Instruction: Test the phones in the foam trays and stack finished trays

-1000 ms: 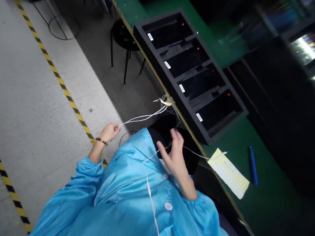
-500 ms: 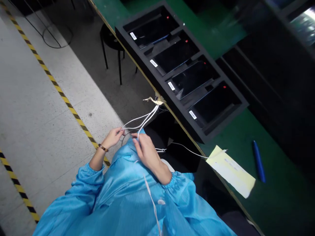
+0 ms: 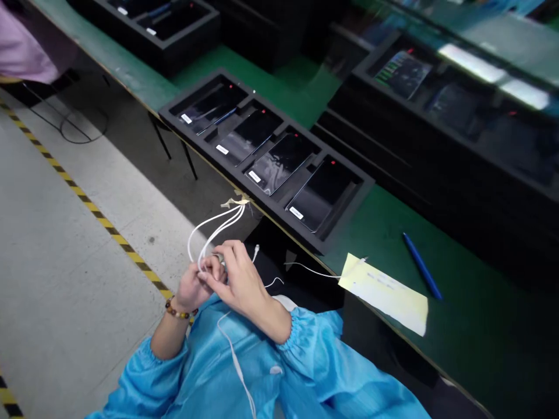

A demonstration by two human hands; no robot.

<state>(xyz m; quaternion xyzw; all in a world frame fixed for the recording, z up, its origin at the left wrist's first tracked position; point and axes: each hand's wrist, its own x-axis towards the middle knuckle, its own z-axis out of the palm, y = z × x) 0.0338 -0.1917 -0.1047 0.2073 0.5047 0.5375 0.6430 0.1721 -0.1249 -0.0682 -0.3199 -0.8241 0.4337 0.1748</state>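
White cables [image 3: 215,231] loop down from yellowish tape [image 3: 238,202] at the table edge to my two hands, which meet in front of my blue smock. My left hand [image 3: 195,286], with a beaded bracelet at the wrist, is closed round the cables. Against it, my right hand [image 3: 239,279] pinches the cables between thumb and bent fingers. A white plug end [image 3: 256,250] sticks up just beyond my right hand. Another white cable [image 3: 238,366] hangs down over the smock. Behind the hands, a black foam tray [image 3: 279,205] holds several dark flat devices with white labels.
On the green table [image 3: 471,337] lie a blue pen [image 3: 421,265] and a yellow paper [image 3: 386,297] with a thin cable end on it. More black trays [image 3: 192,36] stand farther back. Someone's pink garment [image 3: 26,46] shows at the upper left.
The view has shifted, so the tray appears lower and farther left. My hands have come together at the cables, and the plug end now shows beyond my right hand.
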